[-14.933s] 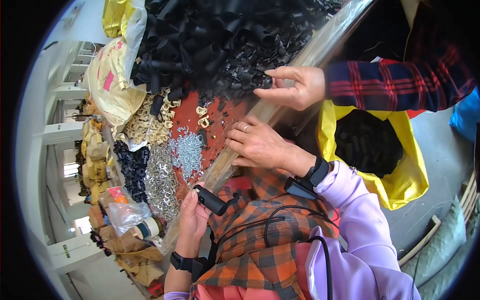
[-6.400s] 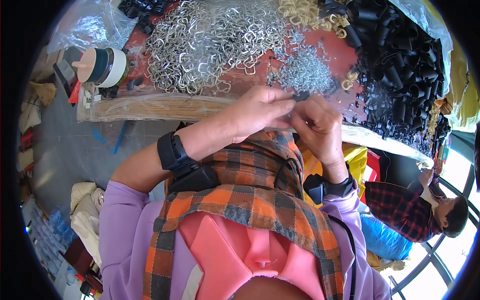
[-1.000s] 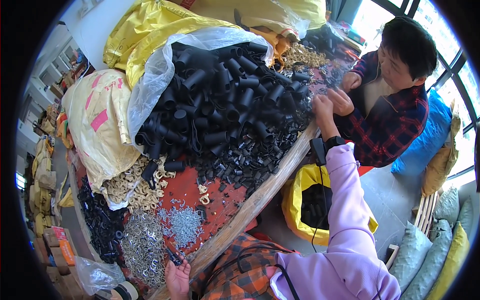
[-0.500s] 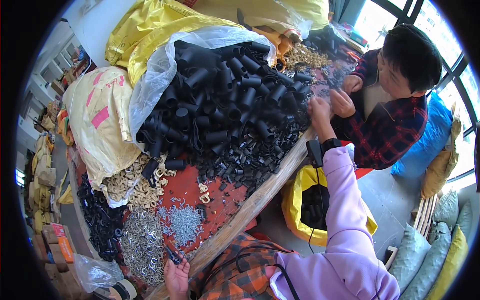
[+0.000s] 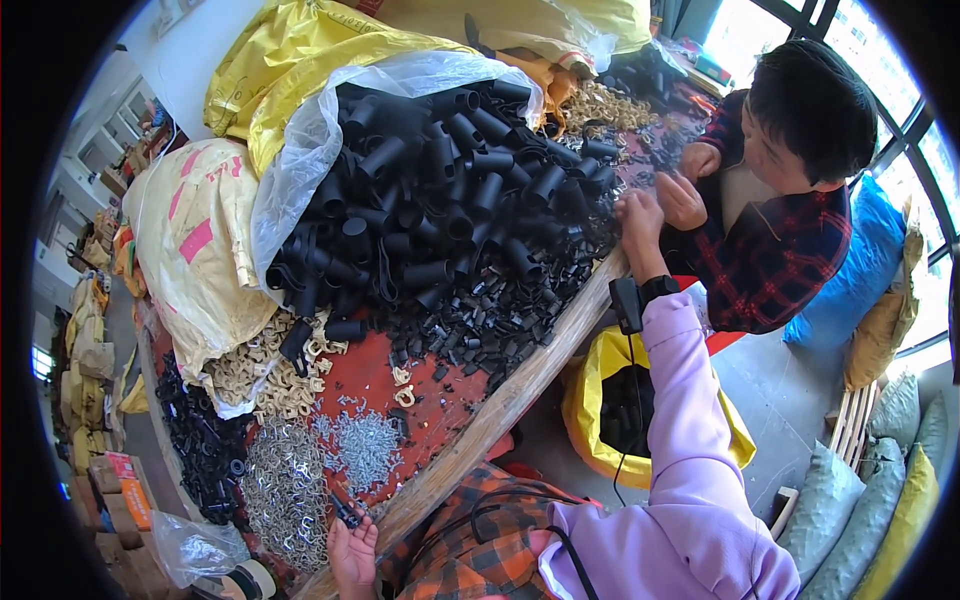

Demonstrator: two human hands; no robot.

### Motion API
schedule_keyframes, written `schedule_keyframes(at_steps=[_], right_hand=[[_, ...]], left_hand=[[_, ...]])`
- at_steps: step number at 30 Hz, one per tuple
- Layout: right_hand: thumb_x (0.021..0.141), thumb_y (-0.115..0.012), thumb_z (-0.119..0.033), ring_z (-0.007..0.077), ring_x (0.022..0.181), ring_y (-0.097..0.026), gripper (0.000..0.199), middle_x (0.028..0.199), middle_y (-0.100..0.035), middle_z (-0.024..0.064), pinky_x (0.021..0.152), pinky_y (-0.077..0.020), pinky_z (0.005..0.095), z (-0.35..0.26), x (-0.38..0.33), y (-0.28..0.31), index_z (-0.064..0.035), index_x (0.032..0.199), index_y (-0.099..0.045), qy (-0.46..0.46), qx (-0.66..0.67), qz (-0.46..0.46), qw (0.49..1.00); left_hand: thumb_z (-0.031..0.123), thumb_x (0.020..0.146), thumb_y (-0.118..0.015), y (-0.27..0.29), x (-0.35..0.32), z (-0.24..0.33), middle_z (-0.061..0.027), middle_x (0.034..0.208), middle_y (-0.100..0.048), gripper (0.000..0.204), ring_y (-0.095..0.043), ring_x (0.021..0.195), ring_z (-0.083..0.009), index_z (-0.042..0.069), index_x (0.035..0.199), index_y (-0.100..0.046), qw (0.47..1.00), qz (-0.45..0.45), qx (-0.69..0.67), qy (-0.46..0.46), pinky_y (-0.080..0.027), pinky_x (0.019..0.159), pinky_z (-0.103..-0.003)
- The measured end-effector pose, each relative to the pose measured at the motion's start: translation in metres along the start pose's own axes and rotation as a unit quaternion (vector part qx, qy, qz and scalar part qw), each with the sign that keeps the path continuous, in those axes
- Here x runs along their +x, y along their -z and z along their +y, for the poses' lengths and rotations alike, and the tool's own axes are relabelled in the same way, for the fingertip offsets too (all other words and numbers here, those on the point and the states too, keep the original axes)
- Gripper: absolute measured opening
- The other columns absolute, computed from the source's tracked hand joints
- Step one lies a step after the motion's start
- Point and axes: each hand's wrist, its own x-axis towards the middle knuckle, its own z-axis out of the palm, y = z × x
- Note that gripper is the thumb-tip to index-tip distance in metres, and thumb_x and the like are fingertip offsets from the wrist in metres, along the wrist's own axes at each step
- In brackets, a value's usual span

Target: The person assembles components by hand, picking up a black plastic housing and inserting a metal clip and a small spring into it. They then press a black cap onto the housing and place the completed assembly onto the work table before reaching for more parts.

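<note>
My left hand (image 5: 352, 556) is palm up at the table's near edge. Its curled fingers hold a small dark part (image 5: 347, 514) with a shiny bit, too small to name. Beside it lies a pile of metal rings or clips (image 5: 284, 490), and further in a pile of small silvery screws (image 5: 366, 447). My right arm stretches far forward. At the heap's right edge, my right hand (image 5: 640, 217) has its fingers drawn together, close to the other person's hands (image 5: 682, 201); anything in it cannot be made out. Black plastic tubes (image 5: 440, 190) and small black pieces (image 5: 480, 325) fill the table's middle.
A wooden edge (image 5: 500, 400) borders the red tabletop (image 5: 355, 365). Beige plastic pieces (image 5: 265, 380) lie by a cream sack (image 5: 190, 250). Below the edge stands a yellow sack (image 5: 590, 430) holding black parts. A person in a checked shirt (image 5: 785, 260) works opposite. A cable (image 5: 632, 400) hangs from my right wrist.
The table and the other person sit slightly further left and higher in the picture. Both my hands keep nearly the same place and finger pose.
</note>
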Motion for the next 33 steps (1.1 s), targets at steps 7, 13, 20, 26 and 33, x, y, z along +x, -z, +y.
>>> schedule_keyframes(at_steps=[7,13,20,26,33], right_hand=[[0.083,-0.044,-0.005,0.0105,0.058,-0.052,0.002,0.074,-0.054,0.0056,0.051,-0.0415,0.0186,0.0079,0.0059,0.0081,-0.0046,0.083,-0.046,0.041,0.159,-0.003,0.986],[0.083,-0.045,-0.006,0.0107,0.059,-0.051,0.001,0.074,-0.053,0.0056,0.053,-0.0416,0.0192,0.008,0.0053,0.007,-0.0062,0.083,-0.045,0.039,0.196,0.025,0.979],[0.083,-0.044,-0.006,0.0105,0.059,-0.051,0.002,0.073,-0.053,0.0055,0.054,-0.0415,0.0192,0.0039,0.0041,0.0064,-0.0064,0.083,-0.046,0.025,0.202,0.043,0.978],[0.083,-0.044,-0.005,0.0104,0.059,-0.051,0.002,0.074,-0.053,0.0056,0.053,-0.0415,0.0195,0.004,0.0024,0.0052,-0.0059,0.082,-0.046,0.022,0.21,0.044,0.976],[0.083,-0.044,-0.005,0.0105,0.058,-0.049,0.002,0.072,-0.052,0.0051,0.052,-0.0415,0.0198,0.0068,0.0067,0.0091,-0.0052,0.081,-0.045,0.012,0.202,0.025,0.979]], left_hand=[[0.019,0.084,-0.045,0.0013,0.0009,-0.001,-0.0089,0.092,-0.056,0.028,-0.056,0.079,-0.0151,0.001,0.105,-0.046,1.0,-0.005,-0.004,0.001,-0.048,0.069,-0.028],[0.019,0.084,-0.045,0.0008,0.0005,-0.0004,-0.0092,0.092,-0.056,0.028,-0.056,0.079,-0.0157,0.001,0.105,-0.045,1.0,-0.009,-0.008,-0.002,-0.049,0.069,-0.028],[0.018,0.084,-0.045,0.0019,0.0008,-0.0009,-0.0093,0.093,-0.056,0.027,-0.056,0.079,-0.0162,0.001,0.105,-0.046,1.0,-0.008,-0.009,0.002,-0.049,0.069,-0.029],[0.018,0.084,-0.044,0.0051,0.0008,-0.0007,-0.0093,0.094,-0.055,0.026,-0.056,0.081,-0.0161,0.002,0.105,-0.046,1.0,-0.009,-0.014,0.004,-0.048,0.07,-0.029],[0.018,0.084,-0.044,0.0025,-0.0003,-0.0008,-0.0097,0.094,-0.055,0.027,-0.056,0.081,-0.0164,0.001,0.105,-0.044,1.0,-0.01,-0.012,-0.001,-0.049,0.069,-0.029]])
